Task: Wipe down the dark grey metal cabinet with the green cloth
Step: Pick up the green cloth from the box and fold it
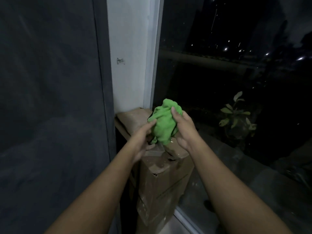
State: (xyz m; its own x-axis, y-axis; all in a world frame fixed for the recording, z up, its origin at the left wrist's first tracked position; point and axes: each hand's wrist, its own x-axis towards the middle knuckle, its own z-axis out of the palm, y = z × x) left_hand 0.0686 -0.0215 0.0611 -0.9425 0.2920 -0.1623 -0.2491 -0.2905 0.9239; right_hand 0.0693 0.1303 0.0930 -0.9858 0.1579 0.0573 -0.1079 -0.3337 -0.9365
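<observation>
Head view shows your left hand [143, 137] and right hand [183, 129] holding the bunched green cloth [164, 122] between them at frame centre, fingers curled round it. Your cabinet [50, 107] fills the left side, apart from the cloth. Cardboard boxes [162, 179] stand below your hands.

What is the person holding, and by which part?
A bunched green cloth, between both hands: the right hand grips its right side, thumb on the front; the left hand holds its lower left part.
</observation>
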